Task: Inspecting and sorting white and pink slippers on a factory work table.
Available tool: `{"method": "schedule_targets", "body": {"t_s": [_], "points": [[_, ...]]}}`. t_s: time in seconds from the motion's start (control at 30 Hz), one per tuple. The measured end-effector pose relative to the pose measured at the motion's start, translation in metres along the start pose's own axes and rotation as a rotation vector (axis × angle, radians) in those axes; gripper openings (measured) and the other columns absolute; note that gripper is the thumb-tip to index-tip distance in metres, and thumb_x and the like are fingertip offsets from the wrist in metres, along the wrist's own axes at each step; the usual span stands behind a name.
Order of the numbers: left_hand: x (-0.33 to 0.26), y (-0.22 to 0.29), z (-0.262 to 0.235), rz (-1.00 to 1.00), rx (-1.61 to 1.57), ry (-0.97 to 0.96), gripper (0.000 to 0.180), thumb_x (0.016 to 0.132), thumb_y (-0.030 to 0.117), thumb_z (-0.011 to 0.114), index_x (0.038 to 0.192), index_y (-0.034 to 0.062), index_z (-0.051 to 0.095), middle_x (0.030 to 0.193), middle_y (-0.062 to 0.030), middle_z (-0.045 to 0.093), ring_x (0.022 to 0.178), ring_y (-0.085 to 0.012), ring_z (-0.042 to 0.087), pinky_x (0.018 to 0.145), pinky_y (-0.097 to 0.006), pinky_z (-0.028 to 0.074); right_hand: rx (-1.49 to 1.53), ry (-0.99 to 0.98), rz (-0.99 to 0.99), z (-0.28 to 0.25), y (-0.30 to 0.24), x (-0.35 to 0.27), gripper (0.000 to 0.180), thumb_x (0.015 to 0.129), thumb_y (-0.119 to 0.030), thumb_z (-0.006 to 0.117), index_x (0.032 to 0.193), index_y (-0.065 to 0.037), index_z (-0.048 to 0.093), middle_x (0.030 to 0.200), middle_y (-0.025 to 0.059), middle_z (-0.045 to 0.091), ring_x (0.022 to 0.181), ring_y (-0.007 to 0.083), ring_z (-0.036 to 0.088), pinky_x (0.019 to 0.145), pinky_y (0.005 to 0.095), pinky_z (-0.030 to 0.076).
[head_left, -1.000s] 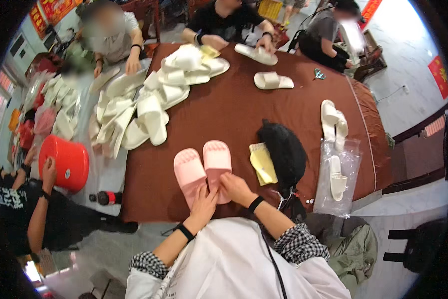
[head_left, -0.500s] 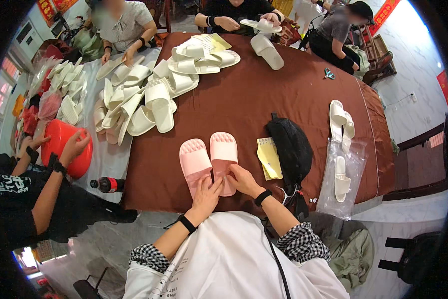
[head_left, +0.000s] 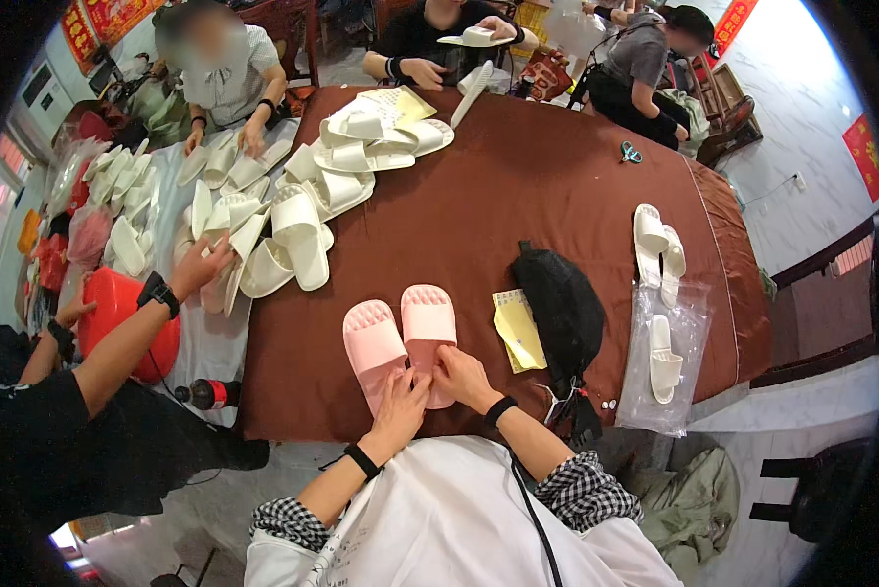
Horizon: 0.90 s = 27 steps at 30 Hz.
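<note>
Two pink slippers lie side by side at the near edge of a table covered in brown cloth [head_left: 557,186]. My left hand [head_left: 401,410] rests on the heel of the left pink slipper [head_left: 371,342], fingers pressed between the two. My right hand [head_left: 462,376] holds the heel of the right pink slipper [head_left: 428,321]. Both wrists wear black bands.
A black pouch [head_left: 561,303] and a yellow paper [head_left: 518,328] lie to the right, then a clear bag [head_left: 666,364] with white slippers [head_left: 654,245]. A heap of white slippers [head_left: 302,205] fills the far left. Other people sit around; one arm [head_left: 131,328] reaches in by a red bucket [head_left: 116,308].
My hands stay on the pink slippers' heels with small shifts. The person at left has reached an arm toward the white slipper heap. The person at the far side lifted a slipper.
</note>
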<state>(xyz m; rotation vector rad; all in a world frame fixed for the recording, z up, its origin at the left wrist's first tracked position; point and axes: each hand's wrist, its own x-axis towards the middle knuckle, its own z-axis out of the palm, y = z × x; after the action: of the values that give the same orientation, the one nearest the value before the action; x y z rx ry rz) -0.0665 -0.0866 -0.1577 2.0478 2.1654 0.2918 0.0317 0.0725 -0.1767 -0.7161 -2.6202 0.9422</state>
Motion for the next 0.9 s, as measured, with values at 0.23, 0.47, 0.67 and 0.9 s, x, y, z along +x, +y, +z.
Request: {"method": "schedule_targets", "body": {"t_s": [0.23,0.47,0.67,0.9], "points": [[-0.001,0.004,0.003,-0.018,0.065,0.011,0.047,0.081,0.011,0.058,0.126,0.0008,0.058,0.141,-0.0078,0.042,0.134,-0.0374,0.033,0.114,-0.055,0.023,0.082,-0.028,-0.025,-0.008,0.002,-0.001,0.016,0.083,-0.014,0.059,0.092,-0.004,0.052,0.086,0.0179,0.061,0.082,0.0389,0.06,0.07,0.0462,0.049],[0.001,0.011,0.007,-0.046,0.245,-0.078,0.049,0.087,0.018,0.051,0.134,0.006,0.053,0.149,-0.0073,0.036,0.138,-0.0403,0.028,0.116,-0.054,0.018,0.05,-0.1,0.01,-0.011,-0.003,0.0,0.018,0.082,-0.016,0.06,0.091,-0.003,0.051,0.086,0.0175,0.059,0.083,0.039,0.059,0.07,0.0463,0.048],[-0.001,0.008,0.008,-0.04,0.197,0.035,0.051,0.079,0.014,0.059,0.129,0.0027,0.055,0.145,-0.0101,0.039,0.135,-0.0393,0.03,0.115,-0.056,0.02,0.014,-0.034,0.025,-0.006,-0.009,0.0,0.018,0.08,-0.017,0.061,0.087,-0.004,0.051,0.083,0.0189,0.06,0.081,0.0387,0.06,0.068,0.0459,0.048],[-0.005,0.003,0.009,-0.014,0.164,0.004,0.045,0.078,0.015,0.059,0.122,0.0012,0.06,0.141,-0.0091,0.041,0.138,-0.0339,0.027,0.115,-0.057,0.018,-0.025,-0.008,0.049,0.0,-0.004,0.002,0.018,0.08,-0.017,0.061,0.087,-0.004,0.051,0.082,0.0195,0.059,0.079,0.0392,0.059,0.067,0.047,0.048]]}}
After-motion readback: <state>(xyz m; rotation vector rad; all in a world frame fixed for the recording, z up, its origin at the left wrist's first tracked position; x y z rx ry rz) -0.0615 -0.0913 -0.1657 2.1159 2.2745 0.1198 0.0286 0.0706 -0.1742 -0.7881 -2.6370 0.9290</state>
